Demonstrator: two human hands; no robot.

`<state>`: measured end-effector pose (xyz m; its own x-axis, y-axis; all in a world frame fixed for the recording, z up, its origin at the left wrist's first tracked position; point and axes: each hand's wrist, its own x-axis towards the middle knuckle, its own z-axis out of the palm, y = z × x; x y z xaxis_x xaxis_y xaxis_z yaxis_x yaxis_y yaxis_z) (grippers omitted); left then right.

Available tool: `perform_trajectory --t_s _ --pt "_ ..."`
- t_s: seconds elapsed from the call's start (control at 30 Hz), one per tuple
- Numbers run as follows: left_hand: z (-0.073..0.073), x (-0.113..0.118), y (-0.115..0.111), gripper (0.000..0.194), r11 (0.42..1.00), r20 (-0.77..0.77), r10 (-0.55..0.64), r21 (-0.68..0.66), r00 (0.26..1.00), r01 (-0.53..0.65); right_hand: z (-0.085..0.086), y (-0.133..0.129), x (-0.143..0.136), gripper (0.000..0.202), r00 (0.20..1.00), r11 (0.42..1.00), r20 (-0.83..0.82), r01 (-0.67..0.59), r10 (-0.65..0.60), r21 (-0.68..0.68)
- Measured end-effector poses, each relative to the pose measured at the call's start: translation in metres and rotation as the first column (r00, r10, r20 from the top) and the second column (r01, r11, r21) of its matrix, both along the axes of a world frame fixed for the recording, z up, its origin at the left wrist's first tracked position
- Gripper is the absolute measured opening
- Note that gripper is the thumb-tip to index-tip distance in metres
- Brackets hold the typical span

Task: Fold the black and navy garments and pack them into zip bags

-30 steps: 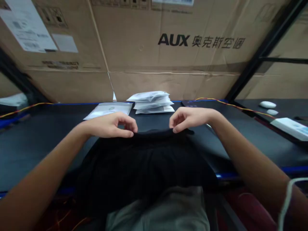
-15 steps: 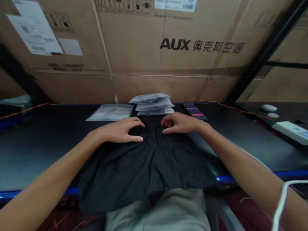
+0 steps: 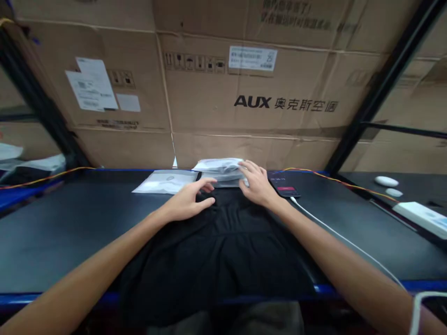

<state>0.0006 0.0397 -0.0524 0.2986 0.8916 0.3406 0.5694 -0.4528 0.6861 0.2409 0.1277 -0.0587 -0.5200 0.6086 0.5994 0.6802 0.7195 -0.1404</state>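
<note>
Your right hand (image 3: pixel 256 187) has moved to the packets (image 3: pixel 218 164), grip unclear; your left hand (image 3: pixel 186 202), loosely spread, is over the cloth (image 3: pixel 223 260).

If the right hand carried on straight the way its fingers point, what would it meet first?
Most likely the stack of pale packets. The right hand overlaps the stack's right end in this view, though whether they touch is hard to tell.
</note>
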Motion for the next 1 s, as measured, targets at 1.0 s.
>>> perform_trajectory --t_s 1.0 --pt "0.015 0.022 -0.022 0.025 0.797 0.645 0.278 -0.568 0.712 0.204 0.034 -0.045 -0.013 0.022 0.525 0.663 -0.826 -0.546 -0.207 -0.513"
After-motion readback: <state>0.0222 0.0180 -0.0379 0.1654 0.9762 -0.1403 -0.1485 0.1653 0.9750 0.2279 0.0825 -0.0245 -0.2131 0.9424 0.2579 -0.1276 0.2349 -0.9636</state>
